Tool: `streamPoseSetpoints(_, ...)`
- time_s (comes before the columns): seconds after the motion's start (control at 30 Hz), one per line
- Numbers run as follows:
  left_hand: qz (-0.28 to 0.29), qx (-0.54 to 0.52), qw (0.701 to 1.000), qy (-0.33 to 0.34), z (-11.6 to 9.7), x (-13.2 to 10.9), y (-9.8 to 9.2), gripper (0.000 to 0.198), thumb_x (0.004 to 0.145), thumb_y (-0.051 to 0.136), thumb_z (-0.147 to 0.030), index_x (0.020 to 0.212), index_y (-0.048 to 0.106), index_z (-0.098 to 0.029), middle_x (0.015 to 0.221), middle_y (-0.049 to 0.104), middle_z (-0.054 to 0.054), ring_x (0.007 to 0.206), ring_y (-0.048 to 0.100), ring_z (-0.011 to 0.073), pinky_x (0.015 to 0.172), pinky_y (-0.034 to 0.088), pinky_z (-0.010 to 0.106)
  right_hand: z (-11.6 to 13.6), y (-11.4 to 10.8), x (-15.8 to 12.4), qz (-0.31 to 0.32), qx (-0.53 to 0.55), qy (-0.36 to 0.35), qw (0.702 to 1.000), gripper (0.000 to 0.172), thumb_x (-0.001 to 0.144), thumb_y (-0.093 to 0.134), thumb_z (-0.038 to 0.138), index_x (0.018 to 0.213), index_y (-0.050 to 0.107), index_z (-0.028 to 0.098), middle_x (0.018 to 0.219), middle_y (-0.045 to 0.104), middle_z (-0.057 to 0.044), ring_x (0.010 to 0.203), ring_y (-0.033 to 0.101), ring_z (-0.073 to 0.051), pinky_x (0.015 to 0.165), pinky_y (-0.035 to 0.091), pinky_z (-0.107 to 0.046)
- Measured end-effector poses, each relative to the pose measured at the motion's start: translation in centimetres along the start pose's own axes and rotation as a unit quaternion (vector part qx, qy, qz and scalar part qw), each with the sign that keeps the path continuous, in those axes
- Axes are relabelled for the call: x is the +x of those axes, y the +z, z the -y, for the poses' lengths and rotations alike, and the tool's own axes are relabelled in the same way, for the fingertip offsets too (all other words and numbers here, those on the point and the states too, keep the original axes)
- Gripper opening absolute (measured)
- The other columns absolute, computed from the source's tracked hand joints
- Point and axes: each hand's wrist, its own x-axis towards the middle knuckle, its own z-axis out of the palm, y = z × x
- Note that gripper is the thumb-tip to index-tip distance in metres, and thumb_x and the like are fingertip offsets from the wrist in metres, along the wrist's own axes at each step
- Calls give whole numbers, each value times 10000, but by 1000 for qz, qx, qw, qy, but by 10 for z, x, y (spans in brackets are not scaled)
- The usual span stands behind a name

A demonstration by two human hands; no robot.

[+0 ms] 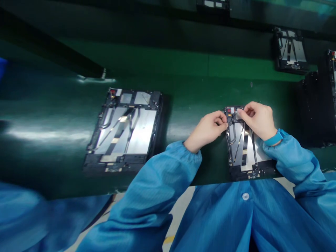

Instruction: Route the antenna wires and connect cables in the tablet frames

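In front of me lies an opened tablet-like device (238,147) with silver plates, dark ribbon cables and a black frame. At its upper left edge is my left hand (211,127), thumb and fingertips pinched together. A thin dark wire runs down that edge below the fingertips. My right hand (258,119) reaches over the top of the device, thumb and forefinger closed at a small grey patch (238,115). What either pinch holds is too small to make out. A red and orange part (229,112) sits between the two hands.
Left of me, a stack of similar opened devices (143,129) rests on the dark green bench (194,94). Another such device (291,50) lies at the far right, near a tall black stack (316,108). A blue sleeve of another person (21,217) shows at lower left.
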Motion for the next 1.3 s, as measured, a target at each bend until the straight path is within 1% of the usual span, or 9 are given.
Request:
streamPoseSetpoints(0.13,-5,-22,1000,-8,-1,-1,3,104,775,640,-134,771,558,-197,590,551,-63,507,538,101,551,416,237,-1,-5,-1,-23,-216,14,976,385,970,583,484,818,719,158,916,727,-149,949,644,-301,793,439,-394)
streamPoseSetpoints(0.27,-1,-35,999,-3,-1,-3,3,103,778,632,-129,782,555,-197,594,551,-65,498,531,94,543,403,230,-7,-8,6,-35,-270,37,961,501,1001,514,545,975,748,104,1041,708,-212,1054,594,-363,849,408,-442)
streamPoseSetpoints(0.37,1,-44,999,0,1,-3,3,98,779,633,-140,800,555,-196,601,547,-66,499,526,91,543,400,227,-9,-4,16,-2,-241,42,970,507,1009,513,549,950,785,125,1019,724,-192,1045,595,-352,861,402,-442)
streamPoseSetpoints(0.47,1,-37,999,9,4,-3,4,92,785,632,-166,822,554,-199,617,546,-62,511,522,96,546,404,228,-10,4,27,22,-150,2,988,369,1006,570,458,923,819,199,1007,762,-125,994,616,-293,859,405,-410)
streamPoseSetpoints(0.67,-20,-7,999,33,6,-6,7,61,811,608,-201,833,551,-204,678,553,-43,580,527,107,571,416,230,-19,4,23,3,-58,-72,996,130,924,726,288,841,817,245,939,810,-46,941,655,-250,860,401,-388)
streamPoseSetpoints(0.9,-19,7,999,42,7,-4,5,72,802,618,-227,834,562,-198,713,583,-26,613,541,117,598,430,241,-23,-9,-15,-5,-100,-119,988,168,939,676,207,856,813,259,878,815,-34,860,660,-233,804,390,-370)
streamPoseSetpoints(1.0,-21,67,996,49,3,-3,-1,91,797,651,-268,822,618,-187,725,619,-9,620,546,127,596,413,251,-19,-14,-23,-13,-109,-132,985,139,941,673,210,907,802,249,809,794,-33,801,655,-223,770,388,-354)
streamPoseSetpoints(1.13,-6,160,985,65,-8,0,-11,108,802,670,-279,806,708,-178,716,660,2,626,552,136,602,390,261,-18,-21,-31,-24,-84,-162,983,130,946,678,225,866,779,233,761,770,-29,758,652,-212,759,403,-349)
streamPoseSetpoints(1.3,11,172,982,75,-14,1,-15,103,814,648,-249,809,724,-179,711,671,-4,614,547,130,617,401,261,-24,-19,-39,-43,-27,-176,983,194,976,627,206,831,755,233,793,776,-30,799,675,-212,772,449,-351)
